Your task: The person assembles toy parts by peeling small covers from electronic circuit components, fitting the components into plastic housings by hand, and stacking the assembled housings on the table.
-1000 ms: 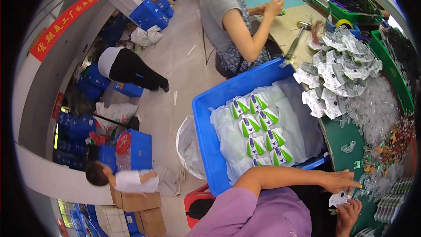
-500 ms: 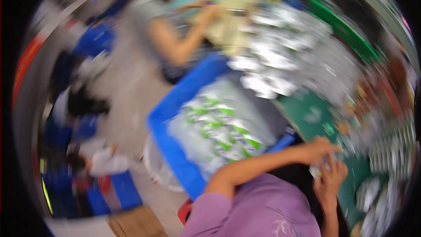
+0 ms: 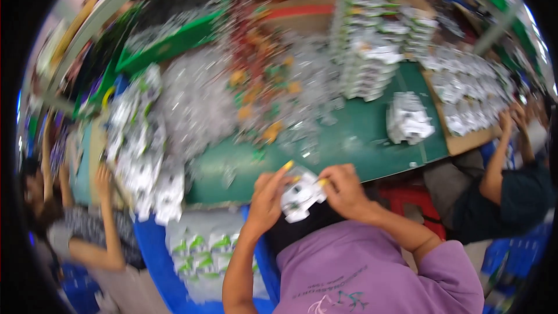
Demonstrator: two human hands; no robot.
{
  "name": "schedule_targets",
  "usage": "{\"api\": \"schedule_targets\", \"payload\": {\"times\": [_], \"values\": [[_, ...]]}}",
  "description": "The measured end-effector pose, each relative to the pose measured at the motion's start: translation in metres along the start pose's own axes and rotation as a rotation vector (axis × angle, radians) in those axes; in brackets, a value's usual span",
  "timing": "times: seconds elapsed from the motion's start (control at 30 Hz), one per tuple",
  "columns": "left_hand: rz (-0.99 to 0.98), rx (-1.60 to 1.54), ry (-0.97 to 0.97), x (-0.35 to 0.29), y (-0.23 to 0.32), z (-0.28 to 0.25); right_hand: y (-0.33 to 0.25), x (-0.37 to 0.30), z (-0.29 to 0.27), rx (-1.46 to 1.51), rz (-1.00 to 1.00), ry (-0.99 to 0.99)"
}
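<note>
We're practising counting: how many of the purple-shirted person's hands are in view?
2: the left hand at the left side of the white part, the right hand at its right side.

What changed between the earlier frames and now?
The view swung right: the blue bin now sits lower left in the picture, the green table central, with a co-worker appearing at right. The left hand and right hand still hold a white part.

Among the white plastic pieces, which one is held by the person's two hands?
The white piece between left hand and right hand, by the green table; others lie grouped, like the small stack farther right.
</note>
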State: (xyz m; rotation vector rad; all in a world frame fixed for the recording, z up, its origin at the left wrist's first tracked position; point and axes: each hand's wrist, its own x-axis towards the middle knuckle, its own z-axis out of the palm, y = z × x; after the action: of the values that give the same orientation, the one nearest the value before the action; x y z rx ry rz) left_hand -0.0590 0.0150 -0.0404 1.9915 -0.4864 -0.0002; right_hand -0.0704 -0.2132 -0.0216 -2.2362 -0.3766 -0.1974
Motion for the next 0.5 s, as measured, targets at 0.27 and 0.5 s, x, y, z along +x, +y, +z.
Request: {"api": "schedule_targets", "payload": {"times": [0.27,0.5], "values": [[0.026,0.155,0.24,-0.003,0.035,-0.009,0.031,-0.007,-0.109,-0.164,0.092,0.491],[0.13,0.186,0.091,0.008,0.038,0.015,0.107,0.008,-0.182,-0.147,0.306,0.659]]}}
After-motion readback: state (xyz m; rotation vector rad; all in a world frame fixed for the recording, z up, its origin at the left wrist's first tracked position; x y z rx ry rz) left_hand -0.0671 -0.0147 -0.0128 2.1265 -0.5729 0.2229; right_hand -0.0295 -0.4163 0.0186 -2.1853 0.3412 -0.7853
